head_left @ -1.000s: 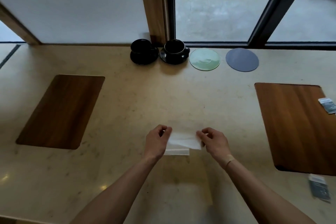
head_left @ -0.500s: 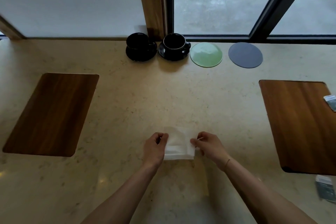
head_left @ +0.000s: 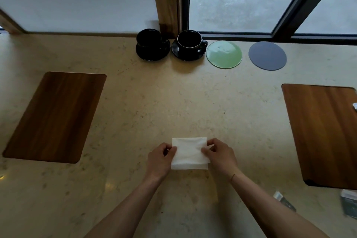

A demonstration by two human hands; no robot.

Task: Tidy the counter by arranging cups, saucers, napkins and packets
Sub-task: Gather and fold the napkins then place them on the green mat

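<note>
A white napkin [head_left: 189,153] lies folded on the pale stone counter [head_left: 173,102], near the front edge and about midway between two wooden mats. The left hand [head_left: 160,158] pinches the napkin's left edge between thumb and fingers, and the right hand [head_left: 220,155] pinches its right edge the same way — both are closed on the paper, one at each side, with the napkin stretched flat between them.

Along the back of the counter, against the window frame, four things stand in a row. The left cup [head_left: 149,37] sits on its black saucer [head_left: 152,52]; just beside it the right cup [head_left: 190,41], black with a thin pale rim, sits on a second black saucer [head_left: 188,55], its handle pointing right. Next comes a green saucer [head_left: 224,54] with nothing on it, touching or nearly touching the black one, and a little farther right a grey coaster [head_left: 267,55].

The left mat [head_left: 55,117] is dark wood and bare. The right mat [head_left: 324,133] runs off the frame; a corner of a packet [head_left: 355,106] shows at its far edge. More packets [head_left: 347,204] lie on the counter below that mat, near the right forearm — blurred, so their print cannot be read.

Open counter lies between the napkin and the cups, well apart.
</note>
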